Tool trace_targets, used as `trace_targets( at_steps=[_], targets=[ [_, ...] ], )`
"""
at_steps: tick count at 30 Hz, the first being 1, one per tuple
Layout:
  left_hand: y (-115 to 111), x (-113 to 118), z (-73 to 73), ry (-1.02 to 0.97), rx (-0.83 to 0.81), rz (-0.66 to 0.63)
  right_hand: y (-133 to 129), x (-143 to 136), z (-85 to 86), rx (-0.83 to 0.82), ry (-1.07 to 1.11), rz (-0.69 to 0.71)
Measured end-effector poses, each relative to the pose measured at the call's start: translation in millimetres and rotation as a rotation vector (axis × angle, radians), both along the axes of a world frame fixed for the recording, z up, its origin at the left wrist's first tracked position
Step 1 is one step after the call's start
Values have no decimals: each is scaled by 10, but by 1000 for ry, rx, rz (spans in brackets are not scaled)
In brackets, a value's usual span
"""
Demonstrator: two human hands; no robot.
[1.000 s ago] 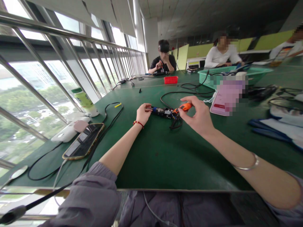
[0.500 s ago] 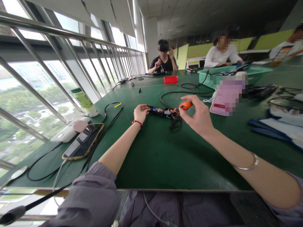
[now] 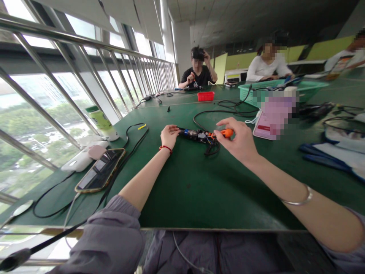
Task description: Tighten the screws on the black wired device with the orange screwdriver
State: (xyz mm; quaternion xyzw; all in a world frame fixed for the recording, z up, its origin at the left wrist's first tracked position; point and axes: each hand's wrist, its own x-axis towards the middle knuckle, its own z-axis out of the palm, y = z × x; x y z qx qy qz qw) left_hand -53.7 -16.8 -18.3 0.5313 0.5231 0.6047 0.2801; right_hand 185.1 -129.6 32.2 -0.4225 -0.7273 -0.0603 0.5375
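Observation:
A slim black cylindrical device (image 3: 190,133) lies on the green table, with a blue band and bare wires at its right end. My left hand (image 3: 169,136) pinches its left end. In my right hand (image 3: 238,137) is a screwdriver with an orange handle (image 3: 227,133), held between thumb and fingers; the index finger is raised off it. The screwdriver points left at the wired end of the device, but I cannot make out exactly where its tip touches. A black cord loop (image 3: 211,149) hangs from that end onto the table.
Right of my hand stands a pink phone (image 3: 266,120) before a green basket (image 3: 248,95) of parts. Farther back is a red tray (image 3: 205,96). To the left are a dark phone (image 3: 100,170), cables and a green-lidded cup (image 3: 102,123). Several people sit across the table.
The screwdriver handle has turned to lie flatter and deeper in my right hand, its index finger lifted slightly. My left hand has barely moved. A person opposite has raised a hand to their head.

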Motion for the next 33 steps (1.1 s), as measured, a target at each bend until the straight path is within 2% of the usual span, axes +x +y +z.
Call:
trace_targets(
  at_steps=[4,7,14,19,22,27,33],
  targets=[
    [-13,23,3,-73,-29,-34,-6,-2,-4,4,-14,4],
    [-25,34,12,-25,-9,-27,-9,1,10,45,5,46],
    [-83,58,33,285,82,-17,14,1,-13,-48,-18,-20],
    [-214,140,78,786,244,26,41,10,-39,-33,-28,-71],
    [-264,195,87,990,320,-47,45,17,-37,-25,-9,-85],
    [-232,209,40,1121,313,-163,33,18,-27,20,6,-72],
    [-220,206,31,1169,282,-179,30,-1,-32,18,-28,-30]
  ],
)
